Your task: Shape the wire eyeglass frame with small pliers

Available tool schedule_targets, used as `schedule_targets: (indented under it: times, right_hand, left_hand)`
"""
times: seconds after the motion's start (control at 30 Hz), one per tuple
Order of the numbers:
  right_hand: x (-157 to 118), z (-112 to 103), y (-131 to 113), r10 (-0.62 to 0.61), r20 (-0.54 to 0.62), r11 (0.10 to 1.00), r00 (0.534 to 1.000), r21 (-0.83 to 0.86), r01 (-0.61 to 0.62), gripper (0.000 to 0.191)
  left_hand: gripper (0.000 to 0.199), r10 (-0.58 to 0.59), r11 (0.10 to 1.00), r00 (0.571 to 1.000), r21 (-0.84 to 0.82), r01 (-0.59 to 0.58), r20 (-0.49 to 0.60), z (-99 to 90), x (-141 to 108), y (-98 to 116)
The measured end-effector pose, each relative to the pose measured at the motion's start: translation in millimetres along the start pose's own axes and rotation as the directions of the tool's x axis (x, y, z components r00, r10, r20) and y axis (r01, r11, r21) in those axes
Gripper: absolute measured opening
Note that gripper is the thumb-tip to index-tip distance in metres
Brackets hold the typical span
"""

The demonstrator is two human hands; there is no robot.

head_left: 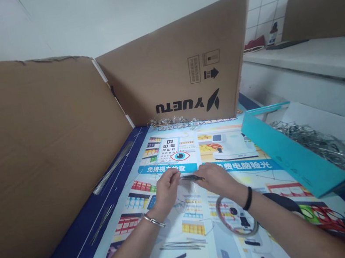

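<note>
On my left, a tall brown cardboard panel (33,171) stands on the bench (80,252), which has a printed surface of pictures and writing. Near the foot of this panel lies a bundle of straight wires (111,171), and a smaller bundle (101,223) lies nearer to me. Next comes my left hand (167,187), a silver bracelet (154,220) on its wrist. Its fingers are drawn together in a pinch, but what is between them is too small to tell. Below this hand, some short wires (184,245) lie loosely side by side. Behind, a tangle of clear bits (171,121) lies at the foot of a second cardboard panel (178,70).

The pliers (192,178) are between my two hands, the tip pointing to the left fingertips. My right hand (216,178) is closed around their handles; its wrist wears a black band (248,198). Under this wrist lies a round coil of wire (221,218). At the far right, a turquoise box (283,154) contains a heap of tangled wires (315,144).
</note>
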State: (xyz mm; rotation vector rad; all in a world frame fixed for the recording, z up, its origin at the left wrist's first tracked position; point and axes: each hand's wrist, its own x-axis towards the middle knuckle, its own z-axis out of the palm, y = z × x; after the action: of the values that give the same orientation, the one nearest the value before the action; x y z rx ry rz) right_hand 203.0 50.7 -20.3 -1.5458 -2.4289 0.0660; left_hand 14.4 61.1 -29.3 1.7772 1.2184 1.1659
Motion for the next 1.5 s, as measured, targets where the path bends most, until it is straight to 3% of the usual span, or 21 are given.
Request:
schedule_targets:
  times: [0.4, 0.6, 1.0, 1.2, 1.5]
  right_hand:
    - [2.0, 0.7, 0.6, -0.019, 0.002, 1.0, 1.0, -0.008, 0.019, 0.022]
    - [1.2, -0.2, 0.4, 0.031, 0.04, 0.999, 0.999, -0.008, -0.031, 0.024]
    - [0.4, -9.7, 5.7, 0.048, 0.026, 0.955, 0.999, 0.292, -0.053, 0.022]
    - [-1.1, -9.8, 3.7, 0.032, 0.03, 0.961, 0.999, 0.275, -0.039, 0.022]
    - [0.4, -6.9, 6.2, 0.014, 0.051, 0.972, 0.999, 0.234, -0.025, 0.02]
  left_hand:
    - [0.014, 0.037, 0.995, 0.999, 0.09, -0.037, 0.001, -1.6, -0.9, 2.1]
    - [0.015, 0.067, 0.995, 0.998, 0.075, -0.068, 0.01, -0.6, -0.7, -0.4]
    - [0.014, 0.015, 1.0, 0.998, 0.009, -0.014, -0.055, -0.9, 1.2, -0.1]
    - [0.013, 0.078, 0.994, 0.995, 0.079, -0.072, -0.066, -2.0, 1.0, 0.3]
    - [0.013, 0.043, 0.998, 0.998, 0.049, -0.041, -0.048, -1.9, 0.7, 4.4]
